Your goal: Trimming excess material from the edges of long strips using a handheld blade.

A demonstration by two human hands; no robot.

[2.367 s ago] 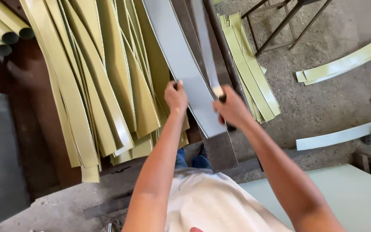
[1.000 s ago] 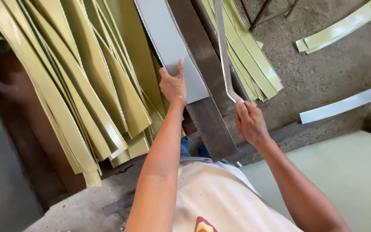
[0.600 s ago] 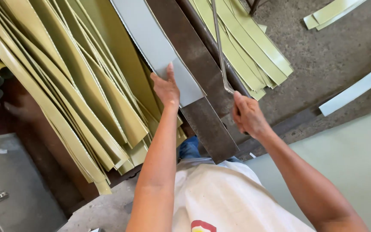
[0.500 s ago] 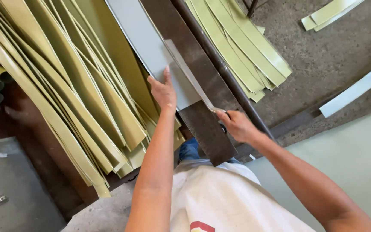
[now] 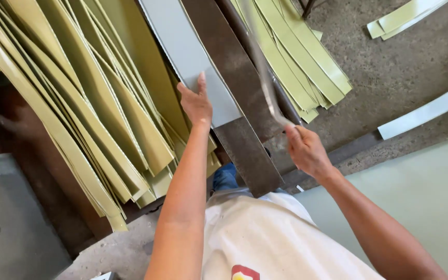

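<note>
Landmark: dark metal bar (image 5: pixel 237 98), long and flat, running from the top of the view down toward the person's waist; all places below are given relative to it.
Grey sheet (image 5: pixel 190 57): pale grey-blue flat strip lying along the left edge of the bar, its near end cut square.
Narrow strip (image 5: pixel 263 72): thin pale sliver, motion-blurred, rising up and away from the right hand over the right side of the bar.
Handling, sheet: judged thin and light but springy; the cut edges are likely sharp, so flat palm pressure on the face suits it better than a grip on the edge.
Handling, strip: judged very light and whippy; its free length would flex, so the near end is the place to hold it.
Left hand (image 5: pixel 197 102): released and flat, fingers spread, pressing on the near end of the grey sheet just left of the bar; forearm nearly straight out from the body.
Right hand (image 5: pixel 304 150): clenched around the near end of the narrow strip, just right of the bar's lower part; wrist turned inward, elbow out to the right.
Green strips (image 5: pixel 79 103): fanned pile of olive-green lengths well left of the bar, overlapping loosely.
Second green pile (image 5: pixel 302 62): shorter stack on the concrete floor (image 5: pixel 405 62), right of the bar.
Pale panel (image 5: pixel 421 197): large sheet, right of the bar and nearer the person.
</note>
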